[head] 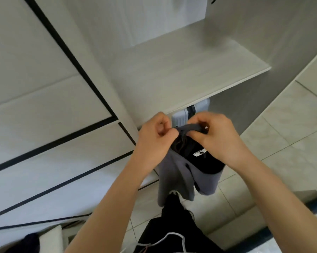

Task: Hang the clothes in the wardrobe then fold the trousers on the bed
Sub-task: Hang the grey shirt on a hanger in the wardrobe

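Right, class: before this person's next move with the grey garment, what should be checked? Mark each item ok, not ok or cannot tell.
1. Left hand has a grip on the grey garment at its top edge: ok.
2. Right hand has a grip on that edge: ok.
3. Label showing, inside facing up: ok.
4. Hanger in the garment: not ok; what looks like a white hanger sits lower down.
5. Hem off the floor: cannot tell.

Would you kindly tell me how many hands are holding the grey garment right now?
2. The left hand pinches the grey garment at its top left; the right hand grips its top right.
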